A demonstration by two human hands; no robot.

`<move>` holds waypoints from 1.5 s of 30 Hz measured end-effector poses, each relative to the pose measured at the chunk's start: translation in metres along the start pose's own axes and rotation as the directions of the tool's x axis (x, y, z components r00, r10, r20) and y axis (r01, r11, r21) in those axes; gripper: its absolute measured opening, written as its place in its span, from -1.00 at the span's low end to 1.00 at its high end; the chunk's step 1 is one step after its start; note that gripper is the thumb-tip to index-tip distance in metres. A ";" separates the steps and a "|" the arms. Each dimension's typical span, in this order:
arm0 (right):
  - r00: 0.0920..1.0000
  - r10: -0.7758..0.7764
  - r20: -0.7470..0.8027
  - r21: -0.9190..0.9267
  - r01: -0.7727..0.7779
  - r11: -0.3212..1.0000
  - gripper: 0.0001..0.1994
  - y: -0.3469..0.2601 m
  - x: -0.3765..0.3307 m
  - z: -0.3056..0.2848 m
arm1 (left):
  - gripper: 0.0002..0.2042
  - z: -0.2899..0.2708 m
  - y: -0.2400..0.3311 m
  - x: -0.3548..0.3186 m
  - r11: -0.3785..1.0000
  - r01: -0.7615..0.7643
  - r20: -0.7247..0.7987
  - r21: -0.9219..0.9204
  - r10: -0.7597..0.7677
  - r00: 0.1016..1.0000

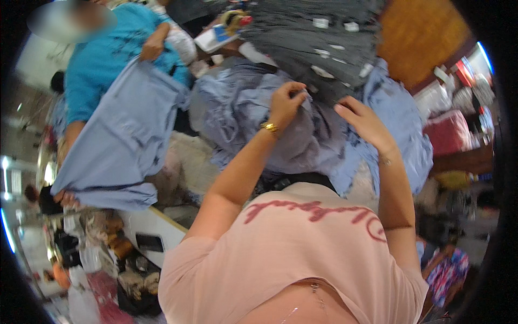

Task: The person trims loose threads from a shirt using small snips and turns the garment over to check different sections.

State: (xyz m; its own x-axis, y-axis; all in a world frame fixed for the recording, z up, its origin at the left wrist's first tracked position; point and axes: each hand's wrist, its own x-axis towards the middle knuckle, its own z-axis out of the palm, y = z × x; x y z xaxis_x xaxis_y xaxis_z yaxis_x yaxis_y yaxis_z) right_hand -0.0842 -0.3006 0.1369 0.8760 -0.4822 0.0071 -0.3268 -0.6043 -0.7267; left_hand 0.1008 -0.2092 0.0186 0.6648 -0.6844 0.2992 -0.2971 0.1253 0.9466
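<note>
A heap of blue-grey garments [243,108] lies in front of me, wrinkled and folded over itself. My left hand [287,105], with a gold watch at the wrist, is over the middle of this heap. Its fingers are bent, and a small gap shows between thumb and forefinger. To the right, my right hand [364,121] reaches in with fingers stretched and the thumb apart, holding nothing that I can see. Beneath and beside it spreads more light-blue cloth [396,116]. Slight blur hides whether the left fingertips touch the fabric.
At the left a person in a teal top [89,81] holds up a light-blue garment [124,124]. Dark grey cloth [302,27] with small white labels lies beyond my hands. A brown wooden panel [421,38] stands at far right. A phone [149,242] rests on a white surface.
</note>
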 end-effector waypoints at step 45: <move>0.980 -0.186 0.068 0.531 0.122 0.838 -0.86 0.005 0.052 0.128 | -0.70 -0.341 0.139 -0.298 0.738 0.007 -0.576 -0.674 -0.532 0.621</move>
State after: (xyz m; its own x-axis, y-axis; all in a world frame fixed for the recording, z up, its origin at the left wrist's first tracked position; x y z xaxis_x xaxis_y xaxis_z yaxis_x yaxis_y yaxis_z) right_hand 0.0045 -0.2476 0.0459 0.9435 -0.3173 0.0952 0.0215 -0.2283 -0.9734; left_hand 0.0953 0.2567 0.1019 0.9655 -0.0785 -0.2484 0.2477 0.5720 0.7820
